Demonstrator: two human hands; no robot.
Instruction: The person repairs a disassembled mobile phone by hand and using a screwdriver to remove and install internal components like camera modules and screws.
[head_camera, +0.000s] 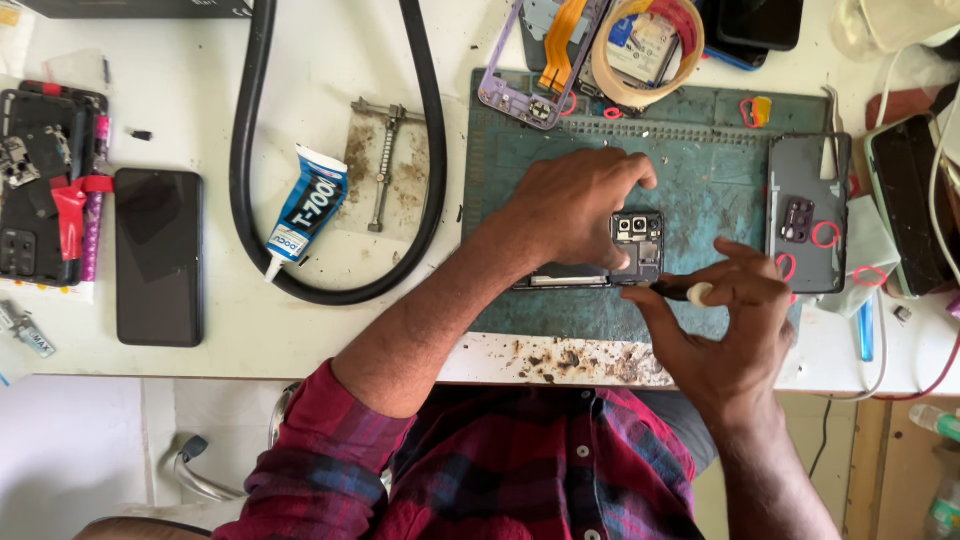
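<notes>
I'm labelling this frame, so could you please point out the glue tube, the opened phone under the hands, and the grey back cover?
glue tube (310, 208): head view, middle of body.
opened phone (638, 240): head view, camera block.
grey back cover (806, 180): head view, upper panel.

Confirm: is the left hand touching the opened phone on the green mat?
Touching. The head view shows the left hand lying over the opened phone, fingers pressed on its upper edge and thumb on its body, with no gap visible between them on the green mat.
</notes>
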